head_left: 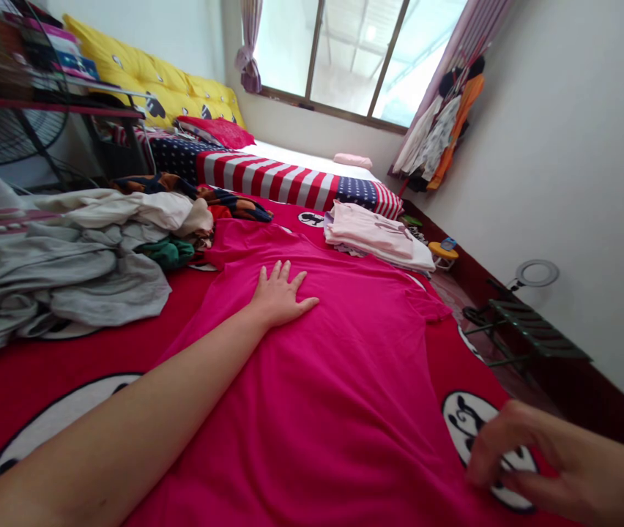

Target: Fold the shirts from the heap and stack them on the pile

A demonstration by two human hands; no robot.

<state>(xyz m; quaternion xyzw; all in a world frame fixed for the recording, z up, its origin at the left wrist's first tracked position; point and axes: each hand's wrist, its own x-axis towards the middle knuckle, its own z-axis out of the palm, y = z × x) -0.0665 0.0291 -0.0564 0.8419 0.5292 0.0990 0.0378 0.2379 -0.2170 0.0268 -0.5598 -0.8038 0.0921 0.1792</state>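
Note:
A bright pink T-shirt lies spread over a red bedcover with white round patches. My left hand rests flat on its upper middle, fingers spread, holding nothing. At the lower right, my right hand hovers by the shirt's side edge with bent fingers. A small gap shows between its thumb and index finger, and the index fingertip is at the cloth edge; contact there is blurred. Beyond the shirt's right shoulder sits a stack of folded pale pink and white clothes.
A loose heap of grey and cream clothes covers the left side of the bedcover. A fan stands at the far left. On the right are a dark green folding stool and a ring light. Another bed lies under the window.

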